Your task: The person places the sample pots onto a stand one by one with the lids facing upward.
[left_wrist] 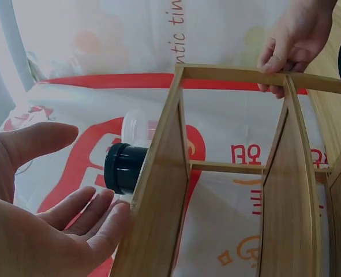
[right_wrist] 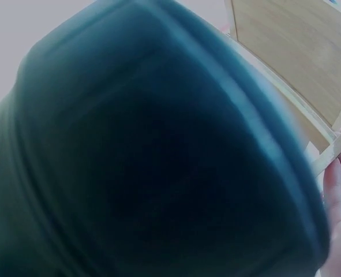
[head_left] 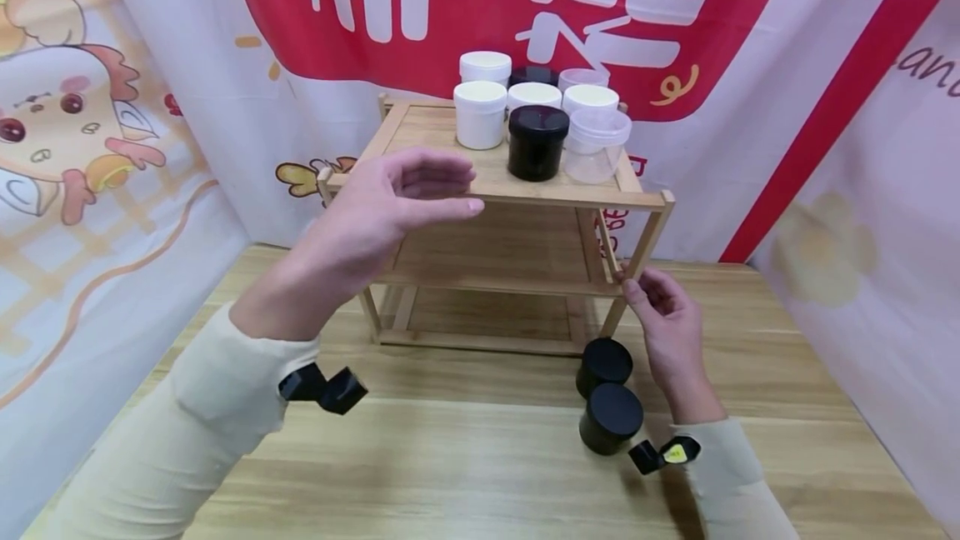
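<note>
My left hand (head_left: 378,198) hovers before the front left of the wooden rack's (head_left: 510,190) top shelf, its fingers extended, thumb apart, nothing held. On that shelf a black jar (head_left: 537,144) stands at the front, with a clear jar (head_left: 592,158) to its right and a white jar (head_left: 480,119) to its left. Low on the rack's right front post, by the middle shelf, my right hand (head_left: 670,332) pinches the wood between thumb and fingers. Beside that wrist, two black jars (head_left: 611,417) stand on the table; one fills much of the right wrist view, blurred.
Behind the front jars, more white, clear and black jars crowd the top shelf's back right. The rack's middle shelf (head_left: 495,248) and bottom shelf (head_left: 487,315) sit below. Printed cloth (head_left: 187,215) hangs around the wood-grain table (head_left: 450,457).
</note>
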The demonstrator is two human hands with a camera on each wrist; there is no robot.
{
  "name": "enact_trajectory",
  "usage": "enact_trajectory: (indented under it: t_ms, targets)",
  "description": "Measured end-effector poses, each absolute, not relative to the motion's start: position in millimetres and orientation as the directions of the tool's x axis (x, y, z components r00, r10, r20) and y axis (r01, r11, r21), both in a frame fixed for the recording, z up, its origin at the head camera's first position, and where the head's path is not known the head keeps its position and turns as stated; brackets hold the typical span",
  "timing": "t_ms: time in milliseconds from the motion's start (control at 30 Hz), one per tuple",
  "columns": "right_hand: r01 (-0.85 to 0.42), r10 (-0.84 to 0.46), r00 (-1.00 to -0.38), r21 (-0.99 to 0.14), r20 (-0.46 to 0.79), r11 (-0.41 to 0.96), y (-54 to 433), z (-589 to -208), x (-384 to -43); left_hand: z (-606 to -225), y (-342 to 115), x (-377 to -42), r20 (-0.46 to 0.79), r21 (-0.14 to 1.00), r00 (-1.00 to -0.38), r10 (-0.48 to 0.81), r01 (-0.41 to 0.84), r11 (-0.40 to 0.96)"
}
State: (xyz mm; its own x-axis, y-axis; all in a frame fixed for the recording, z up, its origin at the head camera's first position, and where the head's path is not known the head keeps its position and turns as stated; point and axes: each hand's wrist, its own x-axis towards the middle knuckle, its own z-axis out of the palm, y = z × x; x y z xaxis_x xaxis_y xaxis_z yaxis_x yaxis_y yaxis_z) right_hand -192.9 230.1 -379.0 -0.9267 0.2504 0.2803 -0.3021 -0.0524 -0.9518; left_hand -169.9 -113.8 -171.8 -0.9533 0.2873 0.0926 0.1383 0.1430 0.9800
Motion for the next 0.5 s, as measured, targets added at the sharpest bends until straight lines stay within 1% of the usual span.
enact_trajectory:
  t_ms: [133, 267, 367, 500]
  targets:
    - [-0.294, 0.251, -0.929, -0.954, 0.274, -0.048, 230, -378, -192, -172, -114, -163, 0.106, 0.981, -0.944, 0.311, 0.150, 0.123]
    - [-0.297, 0.255, -0.927, -0.953, 0.273, -0.059, 229, -376, -192, -182, -110, -158, 0.114, 0.982, -0.921, 0.373, 0.162, 0.100]
    - [-0.295, 0.259, -0.927, -0.954, 0.271, -0.060, 229, -376, -192, -198, -103, -156, 0.099, 0.984, -0.907, 0.408, 0.149, 0.093]
    - [-0.297, 0.262, -0.926, -0.953, 0.270, -0.066, 228, -378, -193, -230, -91, -157, 0.055, 0.991, -0.897, 0.438, 0.104, 0.090]
